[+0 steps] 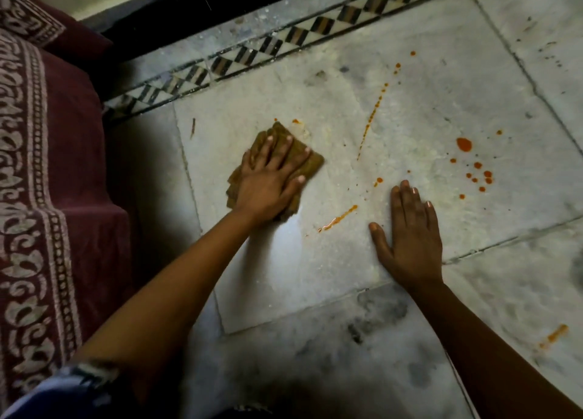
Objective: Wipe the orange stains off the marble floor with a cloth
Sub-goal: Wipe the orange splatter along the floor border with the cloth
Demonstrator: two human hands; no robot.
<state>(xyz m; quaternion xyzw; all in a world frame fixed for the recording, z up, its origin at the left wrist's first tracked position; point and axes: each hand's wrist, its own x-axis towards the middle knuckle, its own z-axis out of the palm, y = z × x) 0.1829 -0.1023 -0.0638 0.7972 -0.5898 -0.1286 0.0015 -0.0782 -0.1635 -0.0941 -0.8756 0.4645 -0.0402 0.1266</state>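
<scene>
My left hand (268,179) presses flat on a folded brown cloth (310,163) lying on the white marble floor (426,96), fingers spread over it. My right hand (410,238) rests palm down on the bare marble to the right, holding nothing. Orange stains mark the slab: a streak (339,218) between my hands, a thin dotted line (372,115) running up to the right, a large drop (464,144) with several small dots (479,175) below it, and a smear (553,335) at the lower right. A small orange spot (296,121) shows just beyond the cloth.
A maroon patterned fabric (47,166) covers the left side, hanging down to the floor. A black-and-white checkered inlay border (284,40) runs diagonally behind the slab, with a dark step beyond. Dark smudges mark the lower tiles (378,324).
</scene>
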